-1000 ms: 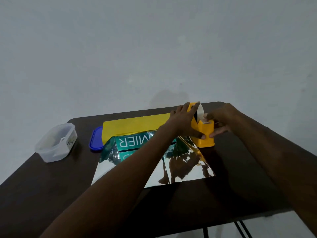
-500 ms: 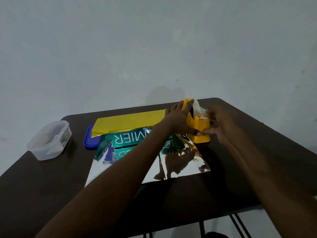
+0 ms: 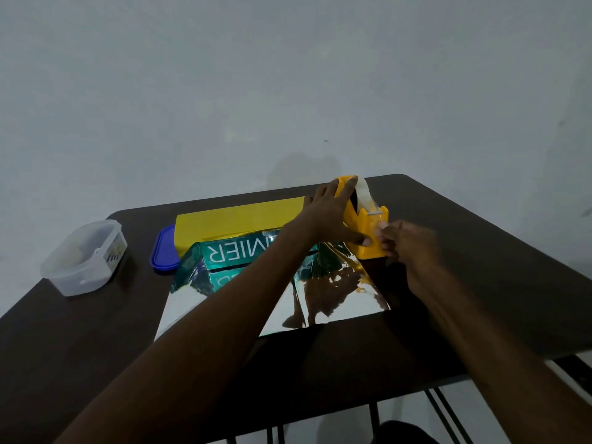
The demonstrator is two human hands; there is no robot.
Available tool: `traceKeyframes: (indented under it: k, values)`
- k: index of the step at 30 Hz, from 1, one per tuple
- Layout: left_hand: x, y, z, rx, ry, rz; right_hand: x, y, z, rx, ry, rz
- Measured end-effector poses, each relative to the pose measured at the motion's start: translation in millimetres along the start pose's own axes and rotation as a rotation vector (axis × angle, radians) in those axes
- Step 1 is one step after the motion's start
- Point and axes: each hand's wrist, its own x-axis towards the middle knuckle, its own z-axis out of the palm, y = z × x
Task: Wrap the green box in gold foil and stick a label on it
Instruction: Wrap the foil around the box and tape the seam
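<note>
The green box (image 3: 246, 253) lies on the gold foil (image 3: 336, 302), long axis left-right. The tape dispenser (image 3: 368, 229) at its right end is gripped by the left hand (image 3: 333, 216); the right hand (image 3: 407, 245), nearer, pinches at the cutter.

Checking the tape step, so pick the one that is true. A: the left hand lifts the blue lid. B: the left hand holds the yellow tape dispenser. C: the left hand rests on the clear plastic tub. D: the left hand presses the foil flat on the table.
B: the left hand grips the yellow tape dispenser from its side while the right hand works at the dispenser's front end.
</note>
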Motion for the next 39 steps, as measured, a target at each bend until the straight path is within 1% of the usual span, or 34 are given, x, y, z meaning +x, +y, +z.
traceKeyframes:
  k: [4, 10, 18, 20, 22, 26, 29, 34, 37, 39]
  values:
    - [0.2, -0.4, 1.1, 0.013, 0.002, 0.002, -0.4, 5.1, 3.6, 0.074, 0.013, 0.021]
    - [0.1, -1.1, 2.5, 0.008, -0.005, 0.001, -1.8, 6.6, 4.3, 0.120, 0.002, 0.052]
    - [-3.1, 1.3, -0.4, 0.027, -0.015, 0.002, -1.5, 3.6, -1.1, 0.090, -0.015, 0.073]
    - [-4.4, 1.7, -0.7, 0.034, -0.013, 0.003, -4.5, 8.3, -1.2, 0.037, -0.011, 0.066]
    - [-4.3, 1.3, -1.4, 0.042, -0.010, 0.006, -9.6, 14.3, -0.5, -0.044, -0.009, 0.011]
    - [-6.0, 0.0, -2.5, 0.044, -0.008, 0.017, -13.2, 12.3, -5.7, -0.069, -0.037, -0.068]
    - [-14.0, -7.8, -9.0, 0.000, 0.021, 0.012, -16.8, 12.0, -11.8, -0.132, -0.081, -0.205]
    - [-40.8, -41.5, -27.9, -0.038, 0.188, 0.048, -24.9, -9.2, -3.5, -0.216, -0.179, -0.461]
    - [-65.2, -64.3, -35.2, -0.088, 0.261, 0.018, -29.9, -29.2, 14.7, -0.263, -0.266, -0.616]
    - [-79.4, -75.3, -38.6, -0.119, 0.339, -0.022, -30.1, -38.9, 29.5, -0.297, -0.310, -0.691]
